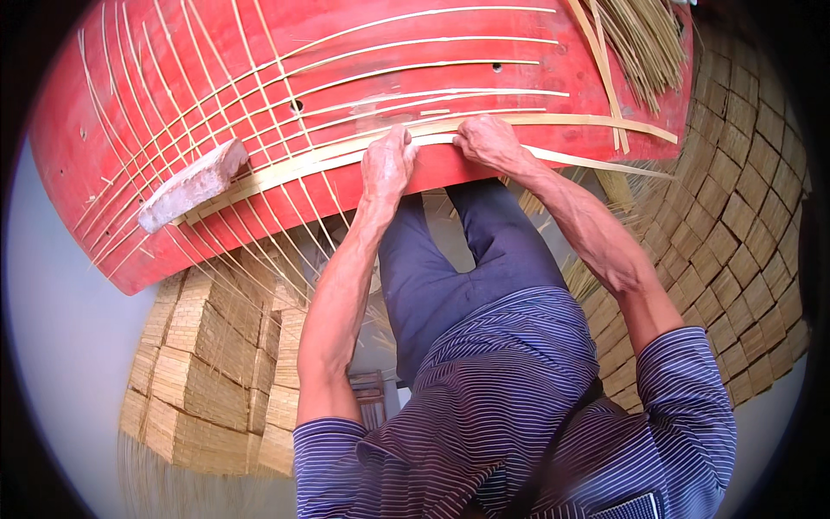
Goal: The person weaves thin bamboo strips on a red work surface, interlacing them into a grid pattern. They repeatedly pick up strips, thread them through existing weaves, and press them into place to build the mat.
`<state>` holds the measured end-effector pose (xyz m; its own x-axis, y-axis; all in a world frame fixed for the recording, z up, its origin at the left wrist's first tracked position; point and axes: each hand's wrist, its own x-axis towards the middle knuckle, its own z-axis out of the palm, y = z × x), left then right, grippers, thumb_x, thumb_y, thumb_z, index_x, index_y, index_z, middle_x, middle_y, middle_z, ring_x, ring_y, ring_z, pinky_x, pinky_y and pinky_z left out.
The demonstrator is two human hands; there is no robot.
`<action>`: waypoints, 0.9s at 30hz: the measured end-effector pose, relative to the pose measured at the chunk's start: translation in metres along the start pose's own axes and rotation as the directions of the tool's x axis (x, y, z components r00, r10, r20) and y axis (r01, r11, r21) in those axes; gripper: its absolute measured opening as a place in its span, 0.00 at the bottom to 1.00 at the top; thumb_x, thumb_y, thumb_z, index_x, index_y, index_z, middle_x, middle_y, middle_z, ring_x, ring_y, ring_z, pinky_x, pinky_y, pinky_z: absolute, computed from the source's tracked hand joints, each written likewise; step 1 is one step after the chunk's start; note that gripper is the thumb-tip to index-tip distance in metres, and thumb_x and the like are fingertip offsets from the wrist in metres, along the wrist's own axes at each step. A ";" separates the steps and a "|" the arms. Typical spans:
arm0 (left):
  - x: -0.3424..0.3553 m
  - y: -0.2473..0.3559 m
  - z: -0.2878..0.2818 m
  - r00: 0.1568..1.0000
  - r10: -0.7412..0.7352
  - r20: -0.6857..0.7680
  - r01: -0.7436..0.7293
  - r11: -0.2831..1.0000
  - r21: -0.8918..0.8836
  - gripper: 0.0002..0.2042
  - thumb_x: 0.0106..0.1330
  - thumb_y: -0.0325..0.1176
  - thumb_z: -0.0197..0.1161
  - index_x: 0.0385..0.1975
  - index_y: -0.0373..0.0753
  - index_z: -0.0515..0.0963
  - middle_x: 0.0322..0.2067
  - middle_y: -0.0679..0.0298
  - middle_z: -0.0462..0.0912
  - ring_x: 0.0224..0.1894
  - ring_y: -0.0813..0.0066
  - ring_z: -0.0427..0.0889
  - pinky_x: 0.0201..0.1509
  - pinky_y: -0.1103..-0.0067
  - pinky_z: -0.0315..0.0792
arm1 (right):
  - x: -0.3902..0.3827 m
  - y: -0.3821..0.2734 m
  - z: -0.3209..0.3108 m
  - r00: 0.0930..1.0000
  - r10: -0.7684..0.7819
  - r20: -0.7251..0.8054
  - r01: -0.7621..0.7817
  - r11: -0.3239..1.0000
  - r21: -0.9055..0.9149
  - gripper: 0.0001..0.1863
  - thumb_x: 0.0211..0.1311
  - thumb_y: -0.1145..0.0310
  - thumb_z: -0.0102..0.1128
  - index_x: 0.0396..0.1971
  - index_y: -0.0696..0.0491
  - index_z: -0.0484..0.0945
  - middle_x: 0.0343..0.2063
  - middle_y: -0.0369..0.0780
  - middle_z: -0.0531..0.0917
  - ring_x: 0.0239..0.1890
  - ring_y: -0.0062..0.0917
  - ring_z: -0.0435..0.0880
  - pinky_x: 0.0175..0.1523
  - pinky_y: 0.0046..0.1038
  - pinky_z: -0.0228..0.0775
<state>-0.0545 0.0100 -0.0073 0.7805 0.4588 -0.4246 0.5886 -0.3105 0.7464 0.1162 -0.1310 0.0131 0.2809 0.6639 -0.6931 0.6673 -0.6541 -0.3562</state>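
Note:
Both my hands are at the near edge of a red, curved-looking work table (346, 186). Fingers of my left hand (389, 164) are closed over a pale, flat bamboo strip (596, 163) that runs along this edge. A short way right, my right hand (493, 143) is also closed on the strip, whose end sticks out past it. Just beyond lies another wide strip (596, 121). Thin strips (233, 95) cross in an open lattice on the left half. On the lattice, left of my hands, rests a rough whitish block (193, 186).
A bundle of thin strips (640, 43) lies at the table's far right, beside loose flat strips (601, 69). Stacked bundles of straw-coloured pieces (207, 372) stand at lower left. A large stack of similar woven-looking blocks (726, 216) fills the right side. Strip ends overhang the near edge.

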 end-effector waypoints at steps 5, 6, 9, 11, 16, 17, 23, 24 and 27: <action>0.009 0.009 0.016 0.985 -0.170 -0.019 0.169 0.984 -0.051 0.08 0.59 0.28 0.68 0.27 0.35 0.74 0.17 0.58 0.76 0.21 0.68 0.76 0.31 0.71 0.72 | 0.002 0.010 0.011 0.999 0.017 -0.031 -0.014 0.996 0.084 0.14 0.57 0.62 0.58 0.24 0.58 0.82 0.26 0.53 0.84 0.33 0.49 0.85 0.39 0.47 0.77; 0.010 0.012 0.014 0.983 -0.186 -0.008 0.185 0.981 -0.060 0.09 0.58 0.29 0.69 0.26 0.36 0.73 0.17 0.59 0.77 0.21 0.67 0.76 0.31 0.70 0.72 | 0.003 0.012 0.010 0.999 0.012 -0.031 -0.010 0.996 0.094 0.13 0.57 0.62 0.58 0.24 0.57 0.82 0.26 0.53 0.84 0.34 0.49 0.85 0.40 0.47 0.77; 0.009 0.013 0.015 0.981 -0.196 -0.012 0.195 0.980 -0.040 0.10 0.57 0.29 0.70 0.26 0.35 0.73 0.17 0.58 0.77 0.21 0.66 0.76 0.30 0.70 0.72 | 0.005 0.014 0.011 1.000 -0.001 -0.010 0.002 0.995 0.099 0.13 0.57 0.62 0.57 0.26 0.57 0.82 0.27 0.53 0.84 0.35 0.48 0.85 0.40 0.47 0.78; 0.010 0.015 0.017 0.979 -0.199 -0.031 0.198 0.980 -0.028 0.10 0.57 0.28 0.70 0.26 0.35 0.73 0.17 0.58 0.77 0.21 0.66 0.77 0.30 0.70 0.72 | 0.007 0.016 0.013 1.000 -0.001 -0.002 0.001 0.996 0.094 0.13 0.57 0.63 0.56 0.27 0.57 0.82 0.28 0.53 0.84 0.35 0.48 0.85 0.41 0.47 0.78; 0.009 0.020 0.018 0.972 -0.232 -0.025 0.231 0.972 -0.039 0.11 0.55 0.28 0.71 0.30 0.36 0.72 0.21 0.51 0.78 0.28 0.50 0.80 0.34 0.64 0.72 | 0.009 0.018 0.014 1.000 -0.021 0.004 0.021 0.993 0.112 0.12 0.57 0.65 0.54 0.28 0.58 0.82 0.29 0.54 0.84 0.37 0.48 0.85 0.42 0.48 0.78; 0.009 0.018 0.020 0.976 -0.216 -0.037 0.215 0.976 -0.027 0.11 0.55 0.27 0.70 0.30 0.36 0.72 0.21 0.51 0.78 0.28 0.49 0.80 0.35 0.63 0.72 | 0.011 0.018 0.014 0.998 -0.063 0.011 0.062 0.993 0.102 0.12 0.57 0.66 0.53 0.27 0.59 0.81 0.28 0.53 0.84 0.35 0.47 0.86 0.40 0.47 0.78; 0.003 0.014 0.028 0.988 -0.079 -0.136 0.086 0.995 0.051 0.11 0.59 0.28 0.69 0.30 0.36 0.70 0.20 0.53 0.76 0.24 0.53 0.76 0.31 0.65 0.71 | 0.041 -0.017 -0.002 0.849 0.001 0.528 -0.265 0.865 0.426 0.13 0.58 0.72 0.49 0.22 0.61 0.81 0.18 0.47 0.84 0.19 0.33 0.84 0.22 0.35 0.75; 0.003 0.015 0.029 0.987 -0.061 -0.151 0.071 0.996 0.057 0.11 0.59 0.28 0.69 0.30 0.36 0.69 0.21 0.52 0.75 0.25 0.50 0.76 0.31 0.64 0.71 | 0.043 -0.023 -0.001 0.844 0.014 0.536 -0.316 0.820 0.476 0.13 0.59 0.72 0.49 0.21 0.61 0.81 0.17 0.46 0.84 0.16 0.31 0.83 0.20 0.32 0.73; -0.001 0.014 0.033 0.983 -0.099 -0.155 0.111 0.991 0.070 0.13 0.57 0.27 0.70 0.31 0.37 0.69 0.25 0.51 0.76 0.31 0.46 0.78 0.34 0.60 0.71 | 0.040 -0.032 -0.003 0.843 0.029 0.537 -0.401 0.699 0.592 0.14 0.61 0.72 0.51 0.19 0.61 0.80 0.15 0.43 0.83 0.13 0.25 0.79 0.15 0.29 0.68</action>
<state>-0.0398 -0.0221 -0.0139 0.6764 0.6105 -0.4120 0.6847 -0.3151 0.6572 0.1079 -0.0825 -0.0009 -0.1140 0.3459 -0.9313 -0.0550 -0.9382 -0.3418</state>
